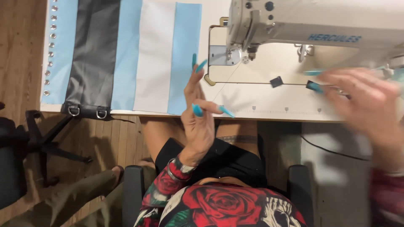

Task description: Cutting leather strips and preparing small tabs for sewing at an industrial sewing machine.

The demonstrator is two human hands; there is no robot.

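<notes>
Left hand (198, 113) raised, fingers loosely spread, empty | right hand (366, 105) blurred, grip unclear | sewing machine (311, 25) behind

Striped fabric panel (126, 54) — light blue, black and white — lies flat on the left of the sewing table (269, 103). Metal eyelets (50, 46) line its left edge; two D-rings (87, 112) hang from the black stripe. Office chair base (46, 141) stands on wooden floor (19, 59).

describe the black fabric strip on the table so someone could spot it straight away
Start at the sewing machine and look left across the white table to the row of fabric strips. The black fabric strip lies between two light blue ones, the only dark strip, ending in two metal D-rings at the table's near edge.
</notes>
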